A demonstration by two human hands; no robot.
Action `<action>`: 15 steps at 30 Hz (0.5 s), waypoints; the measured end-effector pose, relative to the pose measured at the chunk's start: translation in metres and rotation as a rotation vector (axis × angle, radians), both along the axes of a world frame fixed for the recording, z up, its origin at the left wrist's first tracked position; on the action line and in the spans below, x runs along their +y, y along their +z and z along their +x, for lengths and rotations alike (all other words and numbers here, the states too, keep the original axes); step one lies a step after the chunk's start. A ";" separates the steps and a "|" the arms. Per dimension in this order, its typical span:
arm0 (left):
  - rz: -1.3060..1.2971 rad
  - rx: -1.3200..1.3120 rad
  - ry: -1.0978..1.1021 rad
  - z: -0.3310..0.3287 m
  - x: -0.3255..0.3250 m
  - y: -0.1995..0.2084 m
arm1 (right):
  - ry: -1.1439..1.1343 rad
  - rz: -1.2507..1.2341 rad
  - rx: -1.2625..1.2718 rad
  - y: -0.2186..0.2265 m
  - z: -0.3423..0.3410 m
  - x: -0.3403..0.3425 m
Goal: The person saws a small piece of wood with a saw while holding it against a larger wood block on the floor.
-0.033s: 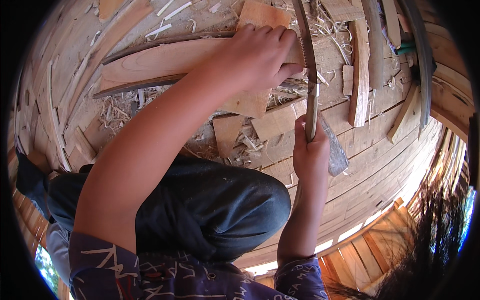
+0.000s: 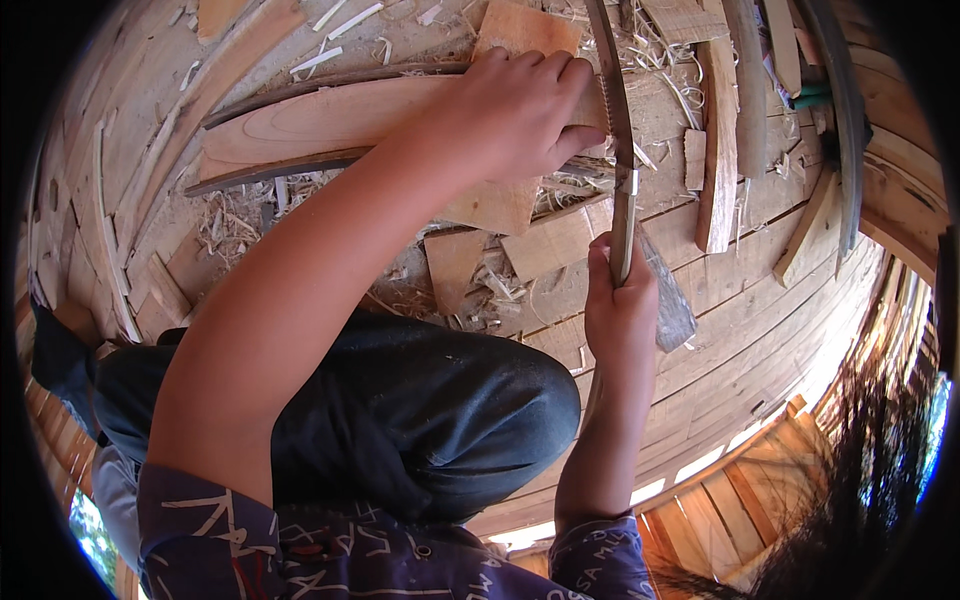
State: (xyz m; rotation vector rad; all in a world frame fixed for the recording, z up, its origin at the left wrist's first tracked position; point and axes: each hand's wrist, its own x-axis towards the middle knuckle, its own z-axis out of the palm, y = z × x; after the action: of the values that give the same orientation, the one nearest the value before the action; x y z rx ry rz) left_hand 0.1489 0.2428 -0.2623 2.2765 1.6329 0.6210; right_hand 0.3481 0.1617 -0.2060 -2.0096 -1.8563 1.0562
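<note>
L hand (image 2: 528,112) fingers held board (image 2: 320,118), long axis approx. L–R; R hand (image 2: 624,295) fingers gripped saw (image 2: 622,140), blade crosswise just right of L's.

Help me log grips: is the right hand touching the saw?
Touching. The head view shows the right hand closed around the handle of the saw, with no gap between them.

plank (image 2: 310,120) lies beneath left hand (image 2: 530,115); saw (image 2: 617,110) in right hand (image 2: 622,285), at plank's right end; shavings (image 2: 225,235) between plank and leg (image 2: 430,395).
</note>
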 end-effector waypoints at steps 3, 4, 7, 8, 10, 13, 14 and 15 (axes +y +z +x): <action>-0.129 0.006 0.032 -0.002 0.002 0.003 | -0.065 -0.103 0.004 0.018 0.009 -0.019; -0.126 0.014 0.032 -0.002 0.003 0.002 | -0.061 -0.125 -0.010 0.025 0.015 -0.029; -0.099 0.025 0.022 -0.001 0.004 0.000 | -0.066 -0.166 -0.035 0.039 0.030 -0.052; -0.085 0.016 0.021 -0.002 0.004 0.001 | -0.069 -0.168 -0.039 0.041 0.032 -0.057; -0.084 0.005 0.018 -0.003 0.001 0.002 | -0.060 -0.178 -0.049 0.042 0.031 -0.057; -0.047 -0.009 0.002 -0.004 0.003 0.001 | -0.039 -0.142 -0.040 0.026 0.016 -0.030; 0.003 -0.019 -0.001 -0.004 0.001 -0.004 | -0.035 -0.106 -0.019 0.018 0.007 -0.019; 0.050 -0.034 -0.005 -0.003 0.000 -0.005 | -0.031 -0.072 -0.003 0.013 0.001 -0.010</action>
State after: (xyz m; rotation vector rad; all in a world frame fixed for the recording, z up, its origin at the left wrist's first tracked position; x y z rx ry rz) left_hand 0.1464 0.2429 -0.2668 2.2912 1.6137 0.7025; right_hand 0.3491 0.1514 -0.1934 -2.0728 -1.8075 1.1274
